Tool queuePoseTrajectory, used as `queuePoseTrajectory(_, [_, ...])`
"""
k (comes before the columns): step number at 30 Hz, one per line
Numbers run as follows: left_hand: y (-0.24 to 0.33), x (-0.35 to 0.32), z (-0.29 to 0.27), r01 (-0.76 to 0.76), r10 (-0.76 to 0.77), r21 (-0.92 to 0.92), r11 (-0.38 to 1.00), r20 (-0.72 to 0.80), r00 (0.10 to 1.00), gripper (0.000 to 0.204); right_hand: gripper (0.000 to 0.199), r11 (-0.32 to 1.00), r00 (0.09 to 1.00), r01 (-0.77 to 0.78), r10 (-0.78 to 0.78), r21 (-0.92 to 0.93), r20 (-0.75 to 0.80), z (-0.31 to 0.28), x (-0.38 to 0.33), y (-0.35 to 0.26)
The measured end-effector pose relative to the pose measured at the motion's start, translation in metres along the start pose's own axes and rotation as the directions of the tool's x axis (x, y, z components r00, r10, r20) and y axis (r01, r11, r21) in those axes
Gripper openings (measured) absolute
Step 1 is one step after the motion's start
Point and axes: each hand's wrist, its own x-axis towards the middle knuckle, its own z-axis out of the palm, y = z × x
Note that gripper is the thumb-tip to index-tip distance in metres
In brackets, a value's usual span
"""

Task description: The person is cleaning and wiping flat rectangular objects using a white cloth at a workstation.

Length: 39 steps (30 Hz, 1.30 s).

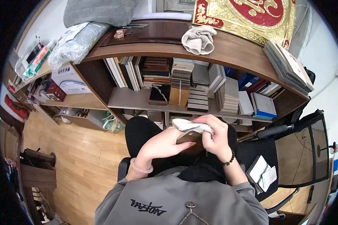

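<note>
My left hand (159, 144) grips a small flat brown-grey board (187, 138) above my lap, with the thumb along its near edge. A white cloth (186, 124) lies folded over the board's far edge. My right hand (216, 137) has its fingers closed on the cloth and presses it against the board. Part of the board is hidden under the cloth and my fingers.
Ahead stands a brown shelf unit (139, 50) packed with sample boards and books. A crumpled grey-white cloth (199, 39) and a gold-red plaque (248, 22) rest on top. To my right, white-faced boards (261, 172) lie on a black chair (233, 148).
</note>
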Motion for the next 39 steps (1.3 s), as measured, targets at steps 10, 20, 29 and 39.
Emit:
queuePoseTrajectory(10, [-0.021,-0.007,0.055,-0.264,0.002,-0.687,0.677,-0.357,0.934,0.037,0.032,0.891,0.804,-0.365,0.447,0.27,-0.393,0.017,-0.011,0.044])
queuePoseTrajectory(20, [-0.027,-0.005,0.053,0.064,-0.133,-0.137,0.989,-0.585,0.8,0.016,0.049,0.985,0.94,0.144,-0.166,-0.094,-0.298,0.014,-0.017,-0.009])
queuePoseTrajectory(29, [-0.008,-0.008,0.04,-0.078,-0.136,-0.334,0.939,-0.57,0.81,0.024,0.05,0.969,0.878,0.14,-0.216,-0.201,-0.427,0.019,0.001,-0.014])
queuePoseTrajectory(39, [-0.012,0.003,0.028,-0.251,-0.503,-0.905,0.344,-0.403,0.764,0.076,0.043,0.837,0.917,0.365,-0.4,-0.408,-0.001,0.02,-0.006,-0.003])
